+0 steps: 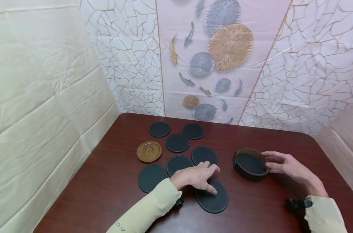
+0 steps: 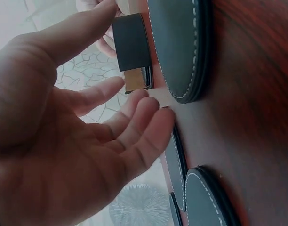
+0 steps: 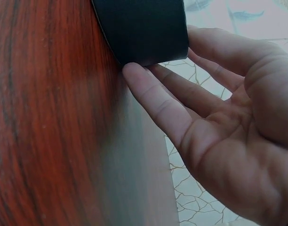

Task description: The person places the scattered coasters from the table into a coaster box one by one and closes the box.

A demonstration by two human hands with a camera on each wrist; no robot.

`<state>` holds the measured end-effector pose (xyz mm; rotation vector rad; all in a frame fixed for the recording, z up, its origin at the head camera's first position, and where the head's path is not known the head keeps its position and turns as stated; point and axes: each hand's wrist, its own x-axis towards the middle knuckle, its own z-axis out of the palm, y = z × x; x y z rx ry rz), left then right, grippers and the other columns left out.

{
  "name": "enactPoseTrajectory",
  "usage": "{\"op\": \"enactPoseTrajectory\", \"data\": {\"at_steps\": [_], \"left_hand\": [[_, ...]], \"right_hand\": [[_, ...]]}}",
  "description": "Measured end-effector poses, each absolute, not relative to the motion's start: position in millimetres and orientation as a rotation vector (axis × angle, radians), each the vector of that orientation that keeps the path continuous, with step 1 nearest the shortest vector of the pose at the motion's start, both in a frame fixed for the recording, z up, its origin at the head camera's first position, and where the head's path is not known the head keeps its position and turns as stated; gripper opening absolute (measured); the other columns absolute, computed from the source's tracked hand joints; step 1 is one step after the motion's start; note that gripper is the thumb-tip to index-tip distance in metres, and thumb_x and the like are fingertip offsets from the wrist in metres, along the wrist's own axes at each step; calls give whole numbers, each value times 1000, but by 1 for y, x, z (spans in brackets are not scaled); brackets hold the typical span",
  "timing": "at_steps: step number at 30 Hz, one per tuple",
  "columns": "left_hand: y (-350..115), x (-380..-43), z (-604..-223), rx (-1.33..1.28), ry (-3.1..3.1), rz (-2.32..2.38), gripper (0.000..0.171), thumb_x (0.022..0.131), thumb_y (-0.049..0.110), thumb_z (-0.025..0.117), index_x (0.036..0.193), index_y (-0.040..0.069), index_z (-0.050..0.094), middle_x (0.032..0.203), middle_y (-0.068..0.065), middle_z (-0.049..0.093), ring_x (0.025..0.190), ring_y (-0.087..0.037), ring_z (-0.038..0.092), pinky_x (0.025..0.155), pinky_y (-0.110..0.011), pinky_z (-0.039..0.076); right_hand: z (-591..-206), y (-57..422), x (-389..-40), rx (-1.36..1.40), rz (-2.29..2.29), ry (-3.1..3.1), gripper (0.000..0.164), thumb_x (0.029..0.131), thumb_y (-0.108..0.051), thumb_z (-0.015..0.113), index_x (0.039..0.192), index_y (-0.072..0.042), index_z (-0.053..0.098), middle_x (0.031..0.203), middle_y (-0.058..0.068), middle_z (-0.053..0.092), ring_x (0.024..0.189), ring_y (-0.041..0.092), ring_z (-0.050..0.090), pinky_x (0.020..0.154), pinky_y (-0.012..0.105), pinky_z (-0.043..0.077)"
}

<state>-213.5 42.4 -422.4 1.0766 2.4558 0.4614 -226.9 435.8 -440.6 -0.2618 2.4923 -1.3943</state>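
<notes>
My left hand (image 1: pixel 197 178) hovers palm down over a round dark coaster (image 1: pixel 212 200) near the table's front, its fingers loosely bent and apart. The left wrist view shows nothing in that hand (image 2: pixel 87 122), with a white-stitched coaster (image 2: pixel 177 47) beside it. At the right, my right hand (image 1: pixel 290 166) holds the side wall of a round coaster holder (image 1: pixel 252 176), thumb at the rim and fingers along the outside. A dark coaster (image 1: pixel 249 163) lies inside this holder. In the right wrist view, the fingers of the right hand (image 3: pixel 219 127) touch the holder's dark outer wall (image 3: pixel 141 30).
Several more dark coasters lie on the reddish-brown table (image 1: pixel 86 197), including one at the left (image 1: pixel 151 178) and one at the back (image 1: pixel 160 129). A brown wooden disc (image 1: pixel 149 151) lies beside them. A patterned backdrop (image 1: pixel 130 58) stands behind the table.
</notes>
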Motion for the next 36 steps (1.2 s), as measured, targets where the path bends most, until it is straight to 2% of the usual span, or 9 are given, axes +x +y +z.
{"op": "enactPoseTrajectory", "data": {"at_steps": [5, 8, 15, 24, 28, 36], "left_hand": [[47, -210, -422, 1048, 2477, 340, 68, 79, 46, 80, 133, 30, 43, 120, 6, 46, 107, -9, 43, 83, -22, 45], [49, -208, -424, 1026, 2500, 280, 62, 78, 47, 80, 127, 32, 45, 116, 7, 47, 103, -8, 43, 80, -22, 45], [52, -205, -424, 961, 2540, 230, 50, 81, 47, 78, 117, 31, 48, 110, 6, 47, 97, -8, 44, 75, -21, 44], [52, -206, -428, 917, 2569, 204, 52, 76, 51, 81, 113, 31, 50, 111, 6, 49, 96, -9, 44, 74, -23, 45], [55, -209, -429, 910, 2583, 169, 53, 73, 53, 82, 108, 29, 49, 107, 5, 47, 94, -10, 43, 73, -23, 43], [59, -212, -429, 887, 2603, 87, 58, 70, 59, 82, 104, 25, 49, 103, 4, 47, 90, -12, 42, 73, -25, 42]], "right_hand": [[-444, 439, -222, -237, -1423, 2457, 60, 95, -17, 66, 144, 4, 39, 124, -1, 65, 99, 14, 70, 79, 34, 59], [-445, 440, -221, -232, -1447, 2444, 60, 94, -16, 66, 144, 4, 38, 121, -7, 65, 99, 15, 70, 79, 34, 59], [-446, 437, -223, -237, -1411, 2487, 60, 93, -16, 67, 143, 4, 40, 122, 1, 65, 97, 13, 70, 78, 33, 60], [-446, 435, -226, -215, -1404, 2494, 61, 93, -17, 68, 143, 2, 41, 123, 2, 65, 97, 13, 70, 78, 34, 60], [-445, 436, -227, -212, -1378, 2510, 62, 93, -20, 68, 144, 1, 41, 127, 10, 62, 97, 11, 69, 79, 34, 60], [-443, 436, -229, -203, -1374, 2513, 62, 92, -21, 69, 144, 1, 41, 125, 1, 63, 97, 11, 69, 79, 34, 60]]}}
